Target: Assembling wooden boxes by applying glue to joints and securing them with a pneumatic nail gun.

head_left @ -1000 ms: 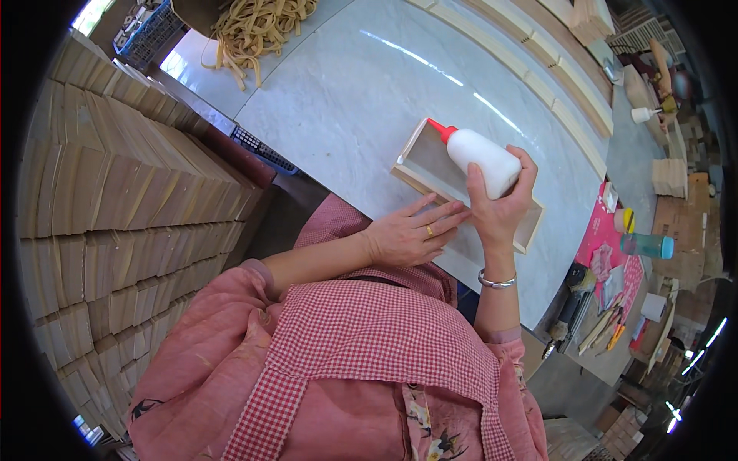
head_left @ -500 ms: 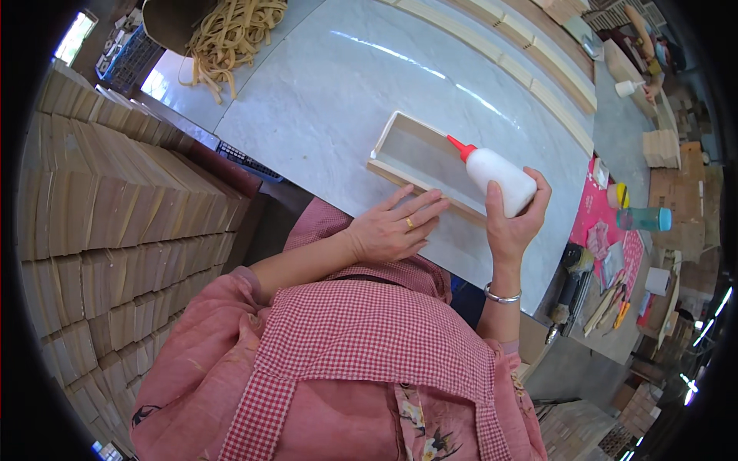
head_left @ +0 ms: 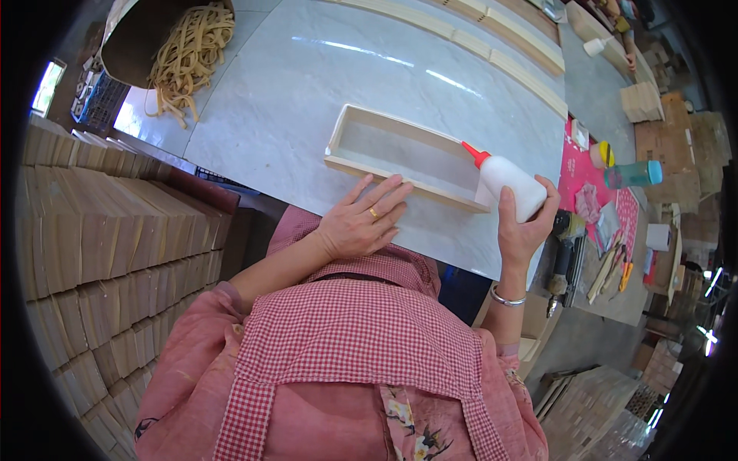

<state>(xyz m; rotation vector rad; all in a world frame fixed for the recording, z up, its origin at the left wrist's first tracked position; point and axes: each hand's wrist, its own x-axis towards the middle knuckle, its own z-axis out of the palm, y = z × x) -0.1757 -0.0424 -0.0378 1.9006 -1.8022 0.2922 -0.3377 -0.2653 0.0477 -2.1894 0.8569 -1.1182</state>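
White plastic makes the glue bottle (head_left: 515,188), which has a red pointed nozzle, and the right hand (head_left: 530,219) is closed around its lower part. The bottle is tilted, its nozzle directed to the far left, above the right end of a rectangular wooden frame (head_left: 446,195). Whether the nozzle tip touches the wood, I cannot tell.

The frame lies on the grey marbled tabletop (head_left: 269,115), close to its near edge and toward its right edge. The left hand (head_left: 361,219) is laid flat with fingers a little spread, the fingertips resting on the near rail of the frame; it grips nothing. The two hands are well apart from each other.

Along the far edge of the tabletop there are long pale wooden strips (head_left: 469,44). At its far left corner, a heap of flat tan bands (head_left: 192,50) spills from a round container (head_left: 127,50). Beyond the right edge one sees a pink sheet (head_left: 573,165) and a turquoise bottle (head_left: 634,174).
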